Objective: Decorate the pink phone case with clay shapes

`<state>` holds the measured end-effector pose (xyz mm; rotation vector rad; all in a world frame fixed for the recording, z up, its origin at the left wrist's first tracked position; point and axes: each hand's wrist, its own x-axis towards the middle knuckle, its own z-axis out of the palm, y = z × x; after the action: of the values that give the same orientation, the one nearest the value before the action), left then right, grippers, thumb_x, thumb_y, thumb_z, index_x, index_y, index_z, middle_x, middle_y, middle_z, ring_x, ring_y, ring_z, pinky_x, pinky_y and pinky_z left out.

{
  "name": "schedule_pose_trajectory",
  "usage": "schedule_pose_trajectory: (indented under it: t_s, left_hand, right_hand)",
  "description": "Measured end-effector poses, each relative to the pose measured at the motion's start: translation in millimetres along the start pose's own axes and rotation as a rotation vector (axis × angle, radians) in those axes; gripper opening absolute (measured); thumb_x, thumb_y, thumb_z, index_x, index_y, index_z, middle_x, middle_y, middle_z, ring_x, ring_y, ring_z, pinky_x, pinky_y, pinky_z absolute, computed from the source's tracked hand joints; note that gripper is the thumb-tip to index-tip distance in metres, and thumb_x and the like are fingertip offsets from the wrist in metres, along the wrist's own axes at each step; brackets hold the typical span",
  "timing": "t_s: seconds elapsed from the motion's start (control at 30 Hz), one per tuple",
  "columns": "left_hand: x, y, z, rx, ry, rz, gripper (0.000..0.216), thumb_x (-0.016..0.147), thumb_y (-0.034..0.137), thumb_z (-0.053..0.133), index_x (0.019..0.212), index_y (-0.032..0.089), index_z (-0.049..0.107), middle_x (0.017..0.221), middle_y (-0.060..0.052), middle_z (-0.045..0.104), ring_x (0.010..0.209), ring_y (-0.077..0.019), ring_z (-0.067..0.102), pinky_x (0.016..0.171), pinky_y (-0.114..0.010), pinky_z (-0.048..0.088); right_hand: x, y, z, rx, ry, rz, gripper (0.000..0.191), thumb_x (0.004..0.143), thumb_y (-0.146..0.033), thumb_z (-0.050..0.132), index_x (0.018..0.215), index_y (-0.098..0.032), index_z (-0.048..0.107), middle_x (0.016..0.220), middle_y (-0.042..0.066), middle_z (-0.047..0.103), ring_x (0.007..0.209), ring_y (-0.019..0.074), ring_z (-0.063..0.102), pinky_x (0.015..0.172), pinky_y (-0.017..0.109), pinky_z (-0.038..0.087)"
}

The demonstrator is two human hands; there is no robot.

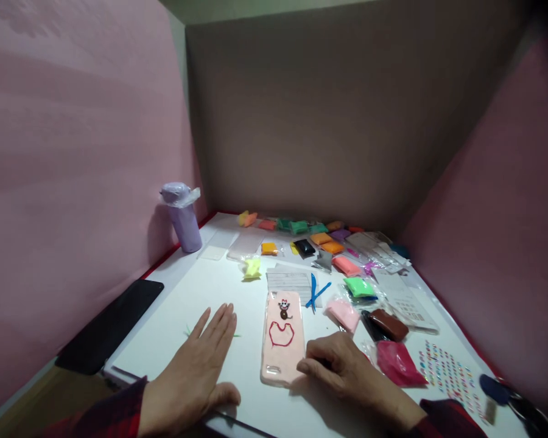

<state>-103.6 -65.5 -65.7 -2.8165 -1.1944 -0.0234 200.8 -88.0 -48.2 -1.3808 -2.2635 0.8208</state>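
Note:
My left hand [201, 365] lies flat with its fingers stretched out, palm down on the white board. Thin green strands [238, 335] of what looks like clay stick out on both sides of its fingers. A pale pink phone case [270, 359] lies in front of me, bearing a red clay outline [282, 334] and a small brown-and-white figure [284, 309]. My right hand [335, 365] is curled, its thumb tip at the case's lower right edge. Whatever its fingers may hold is hidden.
Blue plastic clay tools [315, 294] lie crossed on a lined paper [287, 280]. Several coloured clay packets [346, 265] spread across the back and right, with a sticker sheet [452, 374] at right. A purple bottle [185, 225] and a black phone [112, 322] are at left.

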Motion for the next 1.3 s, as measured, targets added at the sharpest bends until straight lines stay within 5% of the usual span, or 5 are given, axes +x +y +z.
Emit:
schedule_pose_trajectory:
  t_s: [0.13,0.37,0.7,0.93,1.3]
  left_hand:
    - [1,3,-1,-0.015,-0.024,-0.026,0.099,0.083,0.074,0.035,0.151,0.006,0.015,0.155,-0.024,0.016,0.146,-0.0344,0.010,0.117,-0.054,0.011]
    - [57,-19,-9,-0.225,-0.025,-0.158,0.083,0.087,0.067,0.038,0.148,0.011,0.031,0.156,-0.021,0.019,0.146,-0.0352,0.009,0.115,-0.058,0.009]
    - [61,-84,-13,-0.316,0.135,-0.375,0.082,0.093,0.054,-0.010,0.146,0.011,0.035,0.153,-0.016,0.034,0.143,-0.0287,0.027,0.114,-0.049,0.026]
    - [30,-46,1,-0.227,0.101,-0.285,0.096,0.086,0.073,0.029,0.144,-0.003,0.033,0.154,-0.027,0.022,0.145,-0.0359,0.015,0.117,-0.052,0.015]
    - [-13,-24,7,-0.040,0.002,-0.247,0.096,0.084,0.072,0.039,0.149,0.004,0.024,0.154,-0.024,0.012,0.144,-0.0366,0.009,0.116,-0.053,0.017]
  right_hand:
    - [-1,0,1,-0.001,-0.001,-0.004,0.040,0.091,-0.032,0.053,0.056,-0.015,0.044,0.052,-0.007,0.039,0.052,0.0062,0.034,0.051,0.023,0.021]
    - [-1,2,1,-0.007,-0.009,0.017,0.040,0.092,-0.032,0.051,0.056,-0.015,0.043,0.052,-0.006,0.040,0.052,0.0068,0.034,0.051,0.023,0.021]
    - [-1,4,3,-0.009,-0.005,0.008,0.040,0.092,-0.032,0.051,0.056,-0.015,0.042,0.053,-0.006,0.040,0.052,0.0068,0.035,0.051,0.023,0.021]
    - [0,2,2,-0.013,-0.004,0.018,0.040,0.091,-0.032,0.051,0.056,-0.015,0.042,0.052,-0.006,0.039,0.052,0.0069,0.035,0.051,0.023,0.021]
    - [-1,0,1,-0.017,-0.011,0.007,0.042,0.093,-0.033,0.049,0.056,-0.016,0.040,0.053,-0.006,0.037,0.052,0.0072,0.034,0.052,0.024,0.020]
